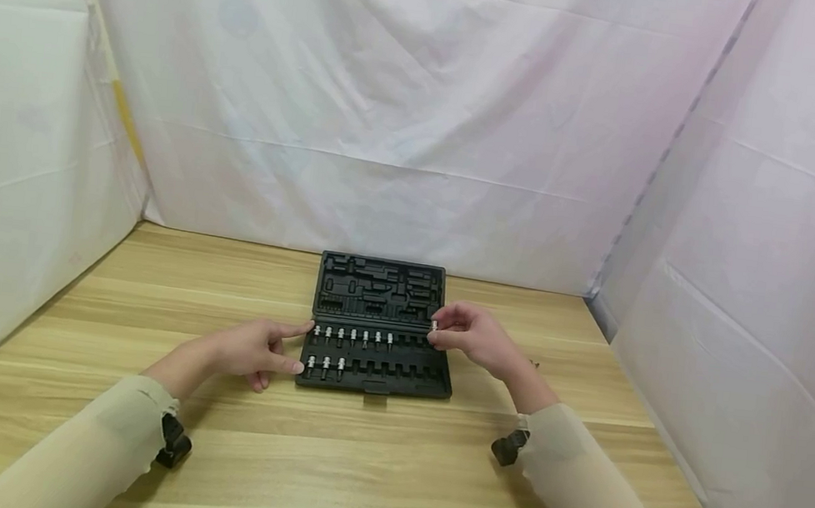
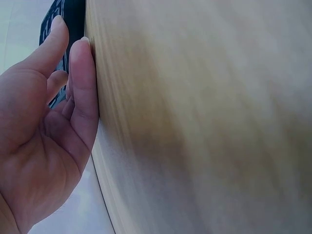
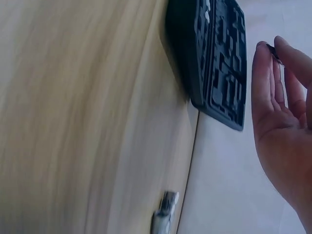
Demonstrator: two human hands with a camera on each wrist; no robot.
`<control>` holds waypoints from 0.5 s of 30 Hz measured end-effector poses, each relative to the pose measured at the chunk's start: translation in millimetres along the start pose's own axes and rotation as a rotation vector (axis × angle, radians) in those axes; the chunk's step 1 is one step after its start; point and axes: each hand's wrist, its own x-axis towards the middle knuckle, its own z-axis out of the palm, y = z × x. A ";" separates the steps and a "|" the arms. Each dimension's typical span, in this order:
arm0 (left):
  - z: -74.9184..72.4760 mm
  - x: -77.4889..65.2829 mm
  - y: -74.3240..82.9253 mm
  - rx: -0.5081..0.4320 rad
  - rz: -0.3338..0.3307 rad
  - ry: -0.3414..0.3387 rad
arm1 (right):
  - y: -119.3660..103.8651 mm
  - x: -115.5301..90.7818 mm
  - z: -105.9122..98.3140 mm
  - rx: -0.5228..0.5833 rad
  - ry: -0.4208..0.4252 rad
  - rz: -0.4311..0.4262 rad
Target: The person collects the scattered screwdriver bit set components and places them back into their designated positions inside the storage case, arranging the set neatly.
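A black plastic case [image 1: 407,387] lies unfolded on the table, its molded lid [image 1: 381,289] toward the back. Silver-and-black bit sockets [image 1: 353,337] stand in the left part of its two rows; slots farther right hold none. Between thumb and fingertips, my right hand [image 1: 477,339] pinches a small silver bit socket [image 1: 434,325] above the right end of the back row. In the right wrist view, its dark tip [image 3: 274,52] shows between the fingers. My left hand [image 1: 253,350] touches the case's left edge with thumb and extended index finger. Its lower fingers rest near the tabletop in the left wrist view.
Loose metal pieces [image 3: 165,214] lie on the wooden table [image 1: 353,466] to the right of the case, mostly hidden by my right wrist in the head view. White cloth [image 1: 409,103] hangs behind the table and along both sides.
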 end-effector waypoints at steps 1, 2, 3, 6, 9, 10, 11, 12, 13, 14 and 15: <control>0.0 0.1 -0.2 -0.002 0.000 -0.001 | -0.2 2.0 2.5 -0.013 0.001 -0.002; 0.0 0.1 0.0 -0.003 -0.001 -0.003 | -0.4 3.8 4.5 -0.026 0.003 -0.005; -0.2 0.2 0.2 -0.001 0.000 -0.006 | -0.7 5.4 6.5 -0.038 0.003 -0.009; -0.2 0.9 0.5 0.000 -0.003 -0.004 | -0.3 11.1 11.7 -0.064 0.007 -0.005; -0.3 1.1 0.7 0.006 0.000 -0.003 | 0.2 16.6 15.8 -0.071 0.005 0.010; -0.2 1.1 0.8 0.003 -0.003 0.000 | 0.6 18.7 17.0 -0.069 0.004 0.013; -0.2 0.9 0.9 0.003 -0.004 0.000 | 1.2 20.8 18.3 -0.068 0.002 0.016; -0.3 0.8 0.8 0.001 -0.004 0.000 | 1.8 22.8 19.6 -0.066 0.001 0.018; -0.2 0.8 0.6 0.001 -0.004 -0.001 | 3.2 25.2 20.4 -0.070 0.000 0.019; -0.1 0.8 0.4 0.001 -0.004 0.000 | 4.4 27.6 21.4 -0.071 -0.002 0.021; -0.1 0.8 0.2 0.000 -0.003 0.001 | 5.6 29.9 22.7 -0.076 -0.003 0.021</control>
